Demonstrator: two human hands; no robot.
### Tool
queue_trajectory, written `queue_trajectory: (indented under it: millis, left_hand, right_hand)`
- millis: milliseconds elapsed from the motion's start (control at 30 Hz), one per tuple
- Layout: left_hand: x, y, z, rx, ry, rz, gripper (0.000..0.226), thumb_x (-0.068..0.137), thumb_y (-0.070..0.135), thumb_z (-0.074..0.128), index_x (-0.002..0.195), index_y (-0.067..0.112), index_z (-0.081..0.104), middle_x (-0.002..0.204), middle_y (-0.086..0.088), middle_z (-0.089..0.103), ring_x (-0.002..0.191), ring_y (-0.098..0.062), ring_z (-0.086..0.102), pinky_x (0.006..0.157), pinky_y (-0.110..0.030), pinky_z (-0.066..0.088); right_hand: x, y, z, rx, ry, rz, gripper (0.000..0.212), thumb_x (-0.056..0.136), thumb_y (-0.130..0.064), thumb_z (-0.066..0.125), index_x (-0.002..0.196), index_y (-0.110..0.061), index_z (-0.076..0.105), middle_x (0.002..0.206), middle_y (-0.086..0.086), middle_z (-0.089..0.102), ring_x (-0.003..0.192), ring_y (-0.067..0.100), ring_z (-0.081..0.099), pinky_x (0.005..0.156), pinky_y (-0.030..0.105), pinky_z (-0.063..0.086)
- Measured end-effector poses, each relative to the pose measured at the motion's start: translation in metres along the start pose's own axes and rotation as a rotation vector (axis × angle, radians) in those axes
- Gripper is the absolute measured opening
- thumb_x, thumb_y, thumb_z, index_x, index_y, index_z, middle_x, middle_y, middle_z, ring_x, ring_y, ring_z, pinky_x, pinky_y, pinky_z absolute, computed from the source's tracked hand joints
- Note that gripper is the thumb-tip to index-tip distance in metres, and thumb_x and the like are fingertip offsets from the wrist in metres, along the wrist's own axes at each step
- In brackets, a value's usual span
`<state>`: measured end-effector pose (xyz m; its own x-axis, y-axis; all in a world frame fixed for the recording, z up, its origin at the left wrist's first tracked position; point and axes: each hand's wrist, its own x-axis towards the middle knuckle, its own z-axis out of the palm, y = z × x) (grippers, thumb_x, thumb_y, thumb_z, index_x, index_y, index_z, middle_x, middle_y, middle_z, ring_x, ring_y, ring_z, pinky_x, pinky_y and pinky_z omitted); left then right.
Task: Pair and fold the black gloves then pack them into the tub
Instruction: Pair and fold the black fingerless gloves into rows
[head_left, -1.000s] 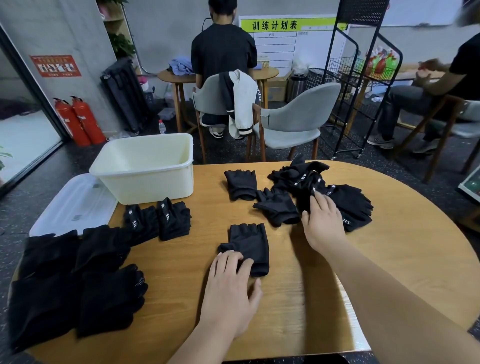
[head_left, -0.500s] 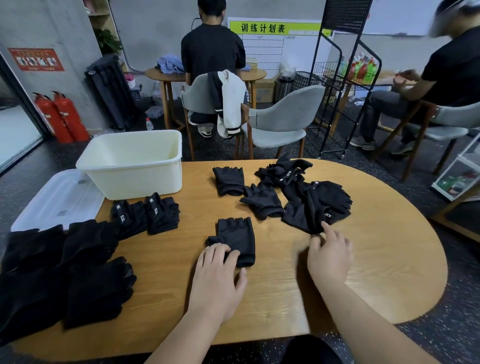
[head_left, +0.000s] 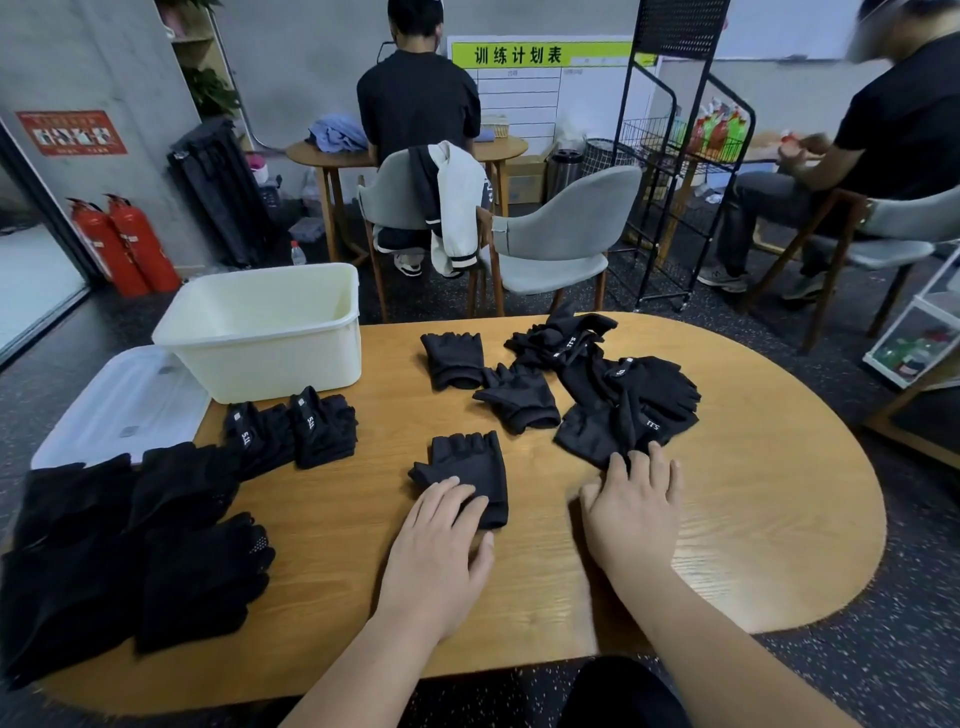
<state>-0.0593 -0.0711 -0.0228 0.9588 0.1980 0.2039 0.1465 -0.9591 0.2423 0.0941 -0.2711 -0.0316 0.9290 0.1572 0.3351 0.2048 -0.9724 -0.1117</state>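
A black fingerless glove (head_left: 470, 465) lies flat mid-table, and my left hand (head_left: 439, 545) rests flat on its cuff end with fingers straight. My right hand (head_left: 631, 506) lies open on the wood, its fingertips touching the near edge of a loose heap of black gloves (head_left: 618, 395). Two more single gloves (head_left: 453, 358) lie beyond. Two folded pairs (head_left: 291, 431) sit in front of the cream tub (head_left: 260, 332), which looks empty. Larger black gloves (head_left: 130, 545) are stacked at the table's left end.
A clear lid (head_left: 124, 400) lies left of the tub, overhanging the wooden table (head_left: 753, 519). Grey chairs (head_left: 561, 234) and a black wire rack (head_left: 675, 156) stand behind the table. One person sits with their back turned, another at the right.
My right hand pulled back from the glove heap toward me and now lies at its near edge. The heap shifted slightly nearer. My left hand stayed on the single glove.
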Motion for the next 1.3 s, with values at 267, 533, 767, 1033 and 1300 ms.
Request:
queue_trajectory:
  millis: [267, 533, 767, 1033, 1300]
  left_hand:
    - [0.001, 0.004, -0.006, -0.004, -0.066, 0.014, 0.056, 0.111, 0.053, 0.026, 0.163, 0.033, 0.034, 0.169, 0.014, 0.029, 0.159, -0.007, 0.012, 0.127, -0.024, -0.005]
    - [-0.005, 0.004, -0.008, -0.025, -0.12, 0.004, 0.059, 0.11, 0.055, 0.025, 0.164, 0.034, 0.034, 0.171, 0.014, 0.027, 0.16, -0.006, 0.01, 0.129, -0.025, -0.004]
    - [-0.038, -0.005, -0.01, -0.055, -0.112, 0.028, 0.06, 0.108, 0.058, 0.022, 0.16, 0.036, 0.042, 0.166, 0.018, 0.034, 0.158, -0.003, 0.016, 0.128, -0.023, 0.0]
    - [-0.057, -0.013, -0.02, 0.007, -0.016, 0.025, 0.044, 0.11, 0.051, 0.03, 0.141, 0.032, 0.057, 0.162, 0.01, 0.036, 0.16, -0.011, 0.01, 0.132, -0.034, 0.007]
    - [-0.052, -0.01, -0.014, 0.121, -0.259, -0.09, 0.067, 0.105, 0.072, 0.004, 0.166, 0.045, -0.007, 0.174, 0.005, -0.024, 0.155, -0.022, -0.037, 0.132, -0.047, -0.006]
  right_hand:
    - [-0.026, 0.001, -0.009, -0.014, 0.098, -0.201, 0.039, 0.098, -0.036, 0.046, 0.109, -0.013, 0.075, 0.106, 0.006, 0.064, 0.109, 0.03, 0.059, 0.126, 0.055, 0.023]
    - [-0.052, 0.005, -0.013, 0.089, 0.126, -0.389, 0.036, 0.1, -0.035, 0.051, 0.117, -0.015, 0.076, 0.107, 0.004, 0.064, 0.103, 0.028, 0.059, 0.098, 0.043, 0.044]
    - [-0.077, -0.002, -0.022, 0.172, 0.086, -0.476, 0.029, 0.099, -0.038, 0.057, 0.114, -0.021, 0.076, 0.108, -0.004, 0.06, 0.099, 0.022, 0.055, 0.08, 0.036, 0.047]
    - [-0.074, -0.017, -0.03, 0.103, -0.373, -0.512, 0.078, 0.103, -0.076, 0.01, 0.167, -0.031, 0.017, 0.175, -0.005, 0.003, 0.162, 0.02, -0.004, 0.131, 0.039, 0.001]
    - [-0.073, -0.042, -0.046, 0.028, -0.448, -0.339, 0.071, 0.1, -0.076, 0.0, 0.165, -0.046, 0.002, 0.176, 0.001, -0.011, 0.161, 0.031, -0.013, 0.13, 0.05, 0.006]
